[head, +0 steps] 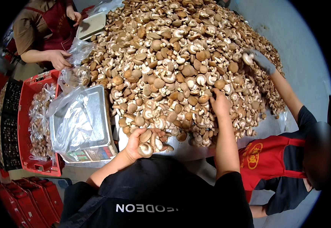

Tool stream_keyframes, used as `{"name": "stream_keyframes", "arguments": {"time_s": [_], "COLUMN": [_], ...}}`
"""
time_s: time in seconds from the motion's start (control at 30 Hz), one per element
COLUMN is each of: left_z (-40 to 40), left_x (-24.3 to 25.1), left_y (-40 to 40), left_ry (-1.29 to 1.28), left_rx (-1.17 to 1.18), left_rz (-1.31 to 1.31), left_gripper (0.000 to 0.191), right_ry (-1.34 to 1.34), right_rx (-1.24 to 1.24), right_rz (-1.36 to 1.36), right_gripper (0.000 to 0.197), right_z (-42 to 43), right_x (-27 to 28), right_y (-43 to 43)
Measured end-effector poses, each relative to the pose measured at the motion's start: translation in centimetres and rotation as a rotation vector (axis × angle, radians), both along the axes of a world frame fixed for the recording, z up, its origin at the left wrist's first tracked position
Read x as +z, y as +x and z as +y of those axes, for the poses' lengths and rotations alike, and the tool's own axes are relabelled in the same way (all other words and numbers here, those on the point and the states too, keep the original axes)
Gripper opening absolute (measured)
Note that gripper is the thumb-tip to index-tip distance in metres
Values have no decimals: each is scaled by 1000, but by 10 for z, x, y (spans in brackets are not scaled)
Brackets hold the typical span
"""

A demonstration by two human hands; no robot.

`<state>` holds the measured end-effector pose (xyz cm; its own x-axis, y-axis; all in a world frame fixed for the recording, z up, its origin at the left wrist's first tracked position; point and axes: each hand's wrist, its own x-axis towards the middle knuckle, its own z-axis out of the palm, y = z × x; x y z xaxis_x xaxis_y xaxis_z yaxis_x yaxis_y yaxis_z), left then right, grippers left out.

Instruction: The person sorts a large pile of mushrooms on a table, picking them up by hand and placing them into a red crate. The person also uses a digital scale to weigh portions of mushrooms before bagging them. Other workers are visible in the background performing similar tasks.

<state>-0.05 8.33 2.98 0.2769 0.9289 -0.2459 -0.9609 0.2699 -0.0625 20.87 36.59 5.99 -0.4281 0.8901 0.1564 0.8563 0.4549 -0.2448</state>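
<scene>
A wide heap of shiitake mushrooms (165, 71) covers the table before me. Several mushrooms (151, 142) rest in my left hand (135, 142), held at the near edge of the heap. My right hand (221, 102) reaches onto the heap, fingers apart and touching or just over the caps; whether its fingertips grip one is hidden. To the left of the heap, a metal tray (97, 136) on a box-like base holds a clear plastic bag (74, 119).
A red crate (23, 128) holds bagged mushrooms. A co-worker's hand (58, 58) touches a bag of mushrooms (75, 77) at upper left. At right, another co-worker's gloved hand (263, 61) holds a mushroom. Red crates (31, 199) stand at lower left.
</scene>
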Motion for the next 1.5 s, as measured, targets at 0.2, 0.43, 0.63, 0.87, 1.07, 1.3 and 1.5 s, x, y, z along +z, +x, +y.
{"name": "stream_keyframes", "arguments": {"time_s": [0.2, 0.43, 0.63, 0.87, 1.07, 1.3, 1.5], "left_z": [2, 7, 9, 6, 10, 5, 7], "left_x": [-12, -6, -11, -19, -7, -10, -10], "left_y": [7, 12, 6, 14, 12, 7, 1], "left_ry": [112, 124, 9, 148, 104, 141, 120], "left_rx": [-86, -136, -109, -142, -57, -92, -93], "left_rz": [-92, -11, -18, -32, 16, -69, -16], "left_gripper": [47, 68, 64, 58, 67, 67, 64], "right_ry": [130, 220, -642, 14, -318, -244, 134], "right_rx": [1, -50, 517, -304, 4, -27, -49], "right_rz": [-110, 192, 515, 175, 404, 449, 211], "right_gripper": [46, 35, 32, 28, 26, 29, 41], "right_z": [-4, -39, -151, 13, -79, -30, 33], "right_x": [1, 1, 58, -7, 28, 34, 15], "right_y": [-22, -14, -38, 37, -11, -33, -40]}}
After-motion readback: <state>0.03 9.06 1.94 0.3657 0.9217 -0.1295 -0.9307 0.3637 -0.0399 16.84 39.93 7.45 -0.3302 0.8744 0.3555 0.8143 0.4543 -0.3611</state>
